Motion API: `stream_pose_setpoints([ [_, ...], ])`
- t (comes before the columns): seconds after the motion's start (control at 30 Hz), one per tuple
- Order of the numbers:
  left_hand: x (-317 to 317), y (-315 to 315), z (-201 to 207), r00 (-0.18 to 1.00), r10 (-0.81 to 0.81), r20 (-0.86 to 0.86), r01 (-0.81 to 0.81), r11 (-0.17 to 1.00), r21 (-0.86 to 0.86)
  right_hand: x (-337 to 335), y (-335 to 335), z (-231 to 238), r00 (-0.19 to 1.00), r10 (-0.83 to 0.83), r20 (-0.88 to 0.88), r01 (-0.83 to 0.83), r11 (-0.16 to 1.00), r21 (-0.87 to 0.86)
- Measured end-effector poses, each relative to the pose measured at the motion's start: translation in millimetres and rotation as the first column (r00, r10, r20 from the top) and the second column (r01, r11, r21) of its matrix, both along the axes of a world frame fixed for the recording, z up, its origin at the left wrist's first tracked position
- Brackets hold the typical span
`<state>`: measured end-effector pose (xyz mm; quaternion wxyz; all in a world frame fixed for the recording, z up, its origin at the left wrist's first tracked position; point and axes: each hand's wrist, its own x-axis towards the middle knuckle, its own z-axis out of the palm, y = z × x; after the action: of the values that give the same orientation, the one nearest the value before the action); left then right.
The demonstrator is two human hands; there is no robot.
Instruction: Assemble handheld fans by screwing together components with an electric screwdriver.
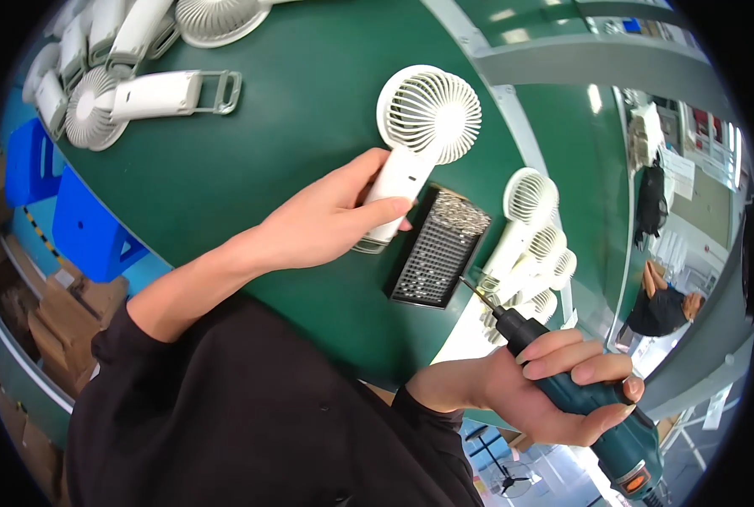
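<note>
My left hand is wrapped round the handle of a white handheld fan, its round grille pointing away from me over the green table. In my right hand is a dark teal electric screwdriver, its thin bit pointing up and left. The bit's tip is close to the right edge of a black screw tray. Rows of small holes cover that tray, and loose screws are heaped at its far end. Part of the fan's handle is hidden by my left fingers.
Several white fans lie in a group right of the tray. Another fan with a looped stand rests at the far left, beside a pile of more. Blue stools and cardboard boxes stand left of the table. A grey metal frame crosses the upper right. A person is at far right.
</note>
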<state>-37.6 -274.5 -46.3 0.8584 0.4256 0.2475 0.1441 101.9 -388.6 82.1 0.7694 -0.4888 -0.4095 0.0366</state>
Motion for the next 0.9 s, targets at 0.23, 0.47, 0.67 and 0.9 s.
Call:
stream_pose_setpoints([
  [0.23, 56.1, 24.5, 27.7, 0.986, -0.095, -0.138, 0.140, 0.917, 0.373, 31.8, -45.3, 29.5, 0.995, 0.099, 0.017, -0.100, 0.993, 0.062],
  [0.47, 145.2, 33.9, 36.9, 0.946, -0.047, -0.321, 0.220, 0.820, 0.528, 35.4, -68.0, 49.3, 0.998, 0.055, 0.026, -0.057, 0.993, 0.099],
  [0.67, 185.1, 39.2, 14.9, 0.917, -0.050, -0.395, 0.327, 0.662, 0.674, 36.4, -71.3, 51.6, 0.989, 0.004, 0.151, -0.012, 0.999, 0.053],
  [0.9, 200.0, -0.7, 8.7, 0.916, 0.014, -0.401, 0.349, 0.463, 0.815, 27.4, -70.0, 49.2, 0.974, -0.223, 0.044, 0.223, 0.975, 0.007],
])
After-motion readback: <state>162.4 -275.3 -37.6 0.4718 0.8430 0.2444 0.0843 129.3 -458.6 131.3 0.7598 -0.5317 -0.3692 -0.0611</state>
